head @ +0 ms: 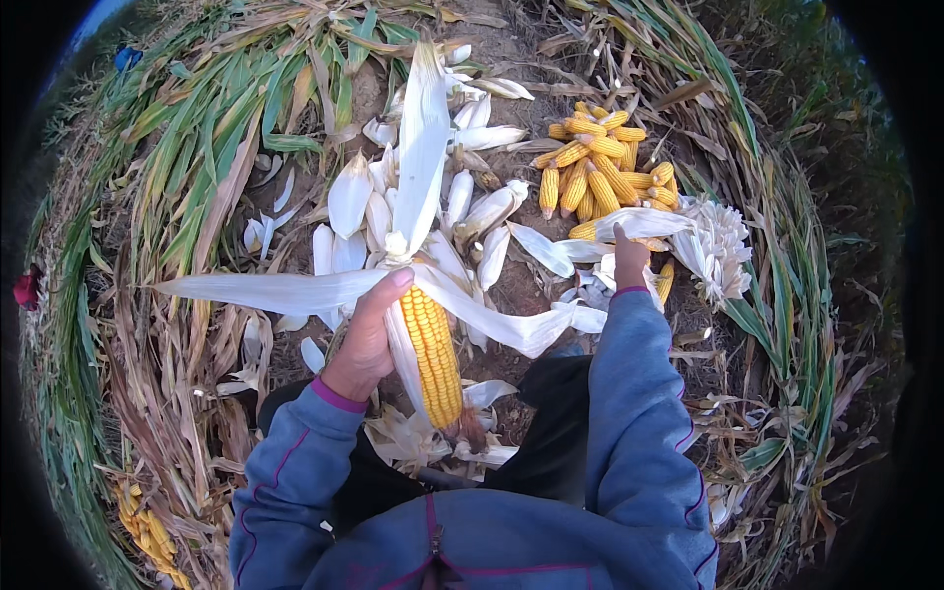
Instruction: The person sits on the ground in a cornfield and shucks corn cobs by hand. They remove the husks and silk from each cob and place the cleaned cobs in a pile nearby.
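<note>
My left hand [365,343] grips an ear of corn [431,354] by its stalk end, thumb on top. The husk is peeled back: one pale leaf [422,147] stands up, one stretches left, and another droops right. Bare yellow kernels show, with brown silk [472,428] at the lower tip. My right hand [630,258] reaches out among pale husk leaves [653,220], beside a heap of husked yellow ears [590,158]. Its fingers are mostly hidden, so whether it grips a leaf cannot be told. Several ears still in husk [350,195] lie on the soil beyond my left hand.
Cut green and dry corn stalks [206,140] lie in thick rows on both sides. A bundle of pale husks [715,251] sits right of the heap. More yellow ears [151,531] lie at lower left. A red object [28,287] and a blue one [127,58] show far left.
</note>
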Demonstrator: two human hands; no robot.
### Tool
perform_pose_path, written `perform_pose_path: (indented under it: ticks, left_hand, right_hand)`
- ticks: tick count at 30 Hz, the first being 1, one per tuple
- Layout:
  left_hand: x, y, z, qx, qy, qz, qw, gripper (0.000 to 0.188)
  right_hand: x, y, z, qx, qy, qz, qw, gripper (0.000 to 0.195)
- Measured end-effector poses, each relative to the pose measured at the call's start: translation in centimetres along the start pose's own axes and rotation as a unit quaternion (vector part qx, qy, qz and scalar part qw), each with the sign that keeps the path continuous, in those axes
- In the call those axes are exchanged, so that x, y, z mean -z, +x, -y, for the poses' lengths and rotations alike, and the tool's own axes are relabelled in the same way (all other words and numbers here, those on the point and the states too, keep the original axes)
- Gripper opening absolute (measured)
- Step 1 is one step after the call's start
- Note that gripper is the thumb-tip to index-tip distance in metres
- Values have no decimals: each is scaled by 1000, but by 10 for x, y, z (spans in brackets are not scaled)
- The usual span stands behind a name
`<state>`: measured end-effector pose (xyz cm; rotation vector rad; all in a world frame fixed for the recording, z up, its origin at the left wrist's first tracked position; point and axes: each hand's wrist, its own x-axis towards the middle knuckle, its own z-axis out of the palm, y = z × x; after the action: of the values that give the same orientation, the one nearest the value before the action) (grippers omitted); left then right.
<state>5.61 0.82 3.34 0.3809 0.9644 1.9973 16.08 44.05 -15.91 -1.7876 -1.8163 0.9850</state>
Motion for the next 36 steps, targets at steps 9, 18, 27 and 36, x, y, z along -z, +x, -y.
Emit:
perform_pose_path:
  ticks: [9, 18, 27, 36]
  left_hand:
    - [9, 0, -17, 5, -9, -25, 1000, 40]
    - [20, 9, 6, 141, 29, -24, 989, 35]
    - [16, 10, 16, 176, 159, -49, 970, 35]
    - [14, 13, 15, 156, 52, -33, 986, 35]
  right_hand:
    - [37, -244, 155, 323, 60, 711, 622, 109]
    - [30, -304, 171, 370, 298, 610, 634, 101]
    - [4, -303, 166, 480, 248, 520, 662, 36]
    - [5, -321, 191, -116, 579, 501, 632, 26]
